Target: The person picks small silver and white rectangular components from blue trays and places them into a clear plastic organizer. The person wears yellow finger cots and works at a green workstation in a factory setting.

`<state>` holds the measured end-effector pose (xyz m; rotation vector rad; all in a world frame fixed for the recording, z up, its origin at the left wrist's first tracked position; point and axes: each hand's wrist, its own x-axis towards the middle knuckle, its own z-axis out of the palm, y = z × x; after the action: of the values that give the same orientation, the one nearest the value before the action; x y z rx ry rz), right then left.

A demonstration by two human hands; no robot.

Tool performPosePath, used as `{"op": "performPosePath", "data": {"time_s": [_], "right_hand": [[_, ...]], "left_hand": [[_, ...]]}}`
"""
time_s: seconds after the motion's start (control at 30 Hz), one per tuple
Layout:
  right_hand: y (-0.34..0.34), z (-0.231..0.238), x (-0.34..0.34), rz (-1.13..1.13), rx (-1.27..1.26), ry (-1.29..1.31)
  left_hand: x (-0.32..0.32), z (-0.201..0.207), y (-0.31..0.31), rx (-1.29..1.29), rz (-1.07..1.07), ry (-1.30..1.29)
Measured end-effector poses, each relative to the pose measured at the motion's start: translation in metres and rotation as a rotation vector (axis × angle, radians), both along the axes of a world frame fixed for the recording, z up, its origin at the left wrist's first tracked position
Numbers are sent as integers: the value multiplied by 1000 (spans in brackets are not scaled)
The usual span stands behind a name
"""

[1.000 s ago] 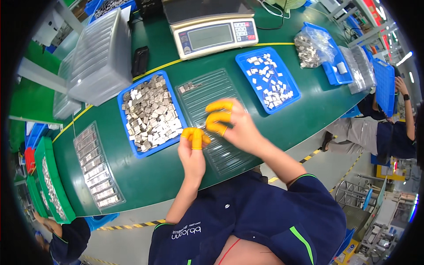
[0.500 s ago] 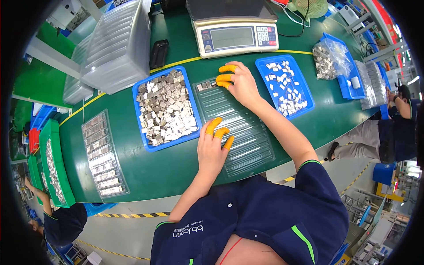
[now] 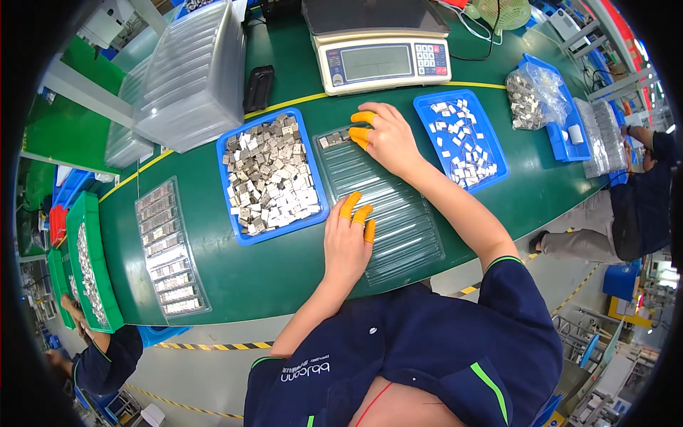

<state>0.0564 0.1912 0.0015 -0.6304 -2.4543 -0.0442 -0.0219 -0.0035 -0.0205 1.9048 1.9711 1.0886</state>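
A clear plastic tray point(image 3: 402, 242) with long grooves lies on the green table before me. A few small metallic parts point(image 3: 333, 139) sit in its far-left groove. My right hand point(image 3: 388, 142), with yellow finger cots, is at that groove beside the parts. Its fingers are drawn together and bent down, and whatever is under the fingertips is hidden. My left hand point(image 3: 343, 245), also in yellow finger cots, rests over the tray's left edge with fingers apart and nothing visible in them. Just left of the tray stands a blue bin point(image 3: 321, 208) heaped with similar metallic parts.
Right of the tray is a blue bin point(image 3: 503, 167) of small white parts. A scale point(image 3: 384, 62) stands behind. A filled clear tray point(image 3: 171, 245) lies left; stacked clear trays point(image 3: 188, 85) rise at the back left. Co-workers' arms point(image 3: 92, 331) show at far left and right.
My hands stay nearly where they were, the right one shifting only slightly at the far groove. The co-workers at both sides have moved their arms.
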Motion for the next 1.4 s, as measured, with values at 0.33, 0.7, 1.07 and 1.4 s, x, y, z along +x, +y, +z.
{"op": "performPosePath", "data": {"time_s": [0.33, 0.7, 1.07, 1.4], "right_hand": [[2, -9, 6, 9, 31, -26], [-22, -1, 113, -733, -332, 168], [-26, -31, 133, -759, -399, 288], [-27, -31, 131, -581, -555, 355]], "left_hand": [[1, 0, 6, 38, 10, 53], [7, 8, 0, 46, -59, 95], [-1, 7, 0, 36, -81, 21], [-156, -4, 12, 63, 421, 340]]}}
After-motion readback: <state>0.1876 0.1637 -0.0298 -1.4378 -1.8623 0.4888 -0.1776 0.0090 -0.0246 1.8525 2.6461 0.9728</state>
